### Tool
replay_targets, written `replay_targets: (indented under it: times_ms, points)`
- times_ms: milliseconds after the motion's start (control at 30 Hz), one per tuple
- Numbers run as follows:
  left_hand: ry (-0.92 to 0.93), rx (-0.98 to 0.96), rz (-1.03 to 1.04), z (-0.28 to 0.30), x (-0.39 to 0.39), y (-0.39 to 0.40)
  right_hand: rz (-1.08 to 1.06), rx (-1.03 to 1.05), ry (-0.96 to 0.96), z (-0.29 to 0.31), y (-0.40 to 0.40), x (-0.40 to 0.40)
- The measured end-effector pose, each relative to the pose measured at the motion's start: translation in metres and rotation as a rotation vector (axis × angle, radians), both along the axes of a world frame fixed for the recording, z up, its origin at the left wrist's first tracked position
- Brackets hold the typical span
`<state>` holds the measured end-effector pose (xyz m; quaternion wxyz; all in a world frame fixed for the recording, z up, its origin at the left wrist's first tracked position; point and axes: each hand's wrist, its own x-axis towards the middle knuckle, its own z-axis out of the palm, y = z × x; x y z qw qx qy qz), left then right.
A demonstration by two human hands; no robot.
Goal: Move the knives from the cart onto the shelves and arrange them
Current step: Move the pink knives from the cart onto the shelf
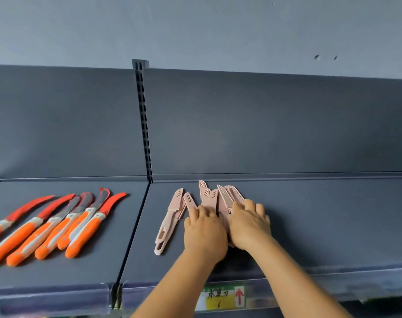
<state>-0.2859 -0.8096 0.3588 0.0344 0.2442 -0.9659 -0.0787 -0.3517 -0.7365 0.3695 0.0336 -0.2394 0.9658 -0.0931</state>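
Pink sheathed knives [212, 198] fanned near-to-far under both hands; L hand [203, 228], R hand [249, 222] laid flat on handles, fingers spread, nothing gripped.

We see only two bare forearms ending in the left hand [204, 232] and the right hand [250, 226], with no sleeve, cuff or glove anywhere along them. We make out no ring, watch, bracelet or other marking on the wrists or fingers. Our fingernails, where they show, are short and plain.
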Motion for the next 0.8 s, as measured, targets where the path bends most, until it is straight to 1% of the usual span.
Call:
replay_targets:
  times_ms: [67, 167, 267, 433, 533, 700, 800]
  points:
    - [0.022, 0.001, 0.012, -0.002, -0.002, 0.001, 0.012, -0.003, -0.011, -0.004, 0.001, -0.003]
    - [0.006, 0.021, 0.016, -0.004, -0.004, 0.002, 0.026, -0.004, -0.033, -0.008, 0.001, -0.004]
    - [0.020, 0.008, 0.013, -0.003, -0.004, 0.002, 0.019, -0.043, -0.047, -0.007, 0.003, -0.003]
    - [0.120, -0.038, -0.045, 0.002, 0.004, 0.001, 0.017, -0.127, 0.004, 0.002, 0.016, 0.011]
    - [0.157, -0.075, -0.131, 0.011, 0.016, 0.007, -0.011, -0.155, 0.047, 0.009, 0.026, 0.028]
    - [0.242, -0.053, -0.318, 0.022, 0.054, 0.021, -0.118, -0.199, 0.109, 0.017, 0.054, 0.073]
    - [0.301, -0.030, -0.453, 0.015, 0.082, 0.033, -0.204, -0.198, 0.128, 0.012, 0.079, 0.108]
